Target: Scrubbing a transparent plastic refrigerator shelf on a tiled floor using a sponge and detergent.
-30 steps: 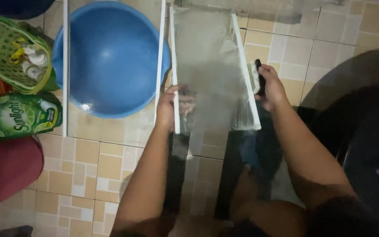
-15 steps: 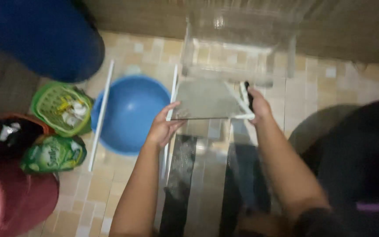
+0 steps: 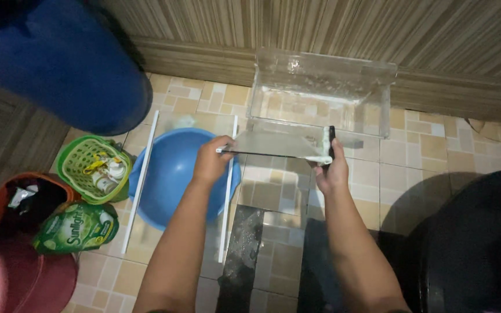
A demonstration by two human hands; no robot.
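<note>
Two hands hold a glass panel level above the tiled floor: the left hand (image 3: pixel 210 162) is closed on one edge, the right hand (image 3: pixel 331 171) grips the other together with a brush (image 3: pixel 330 141). Glass panel (image 3: pixel 273 145) appears, perhaps, scrubbed; clear bin (image 3: pixel 320 93) waits beyond.

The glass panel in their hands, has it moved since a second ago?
Yes. The glass panel has tipped from facing the camera to nearly flat and edge-on, and now sits just before the clear box, away from the blue basin.
</note>
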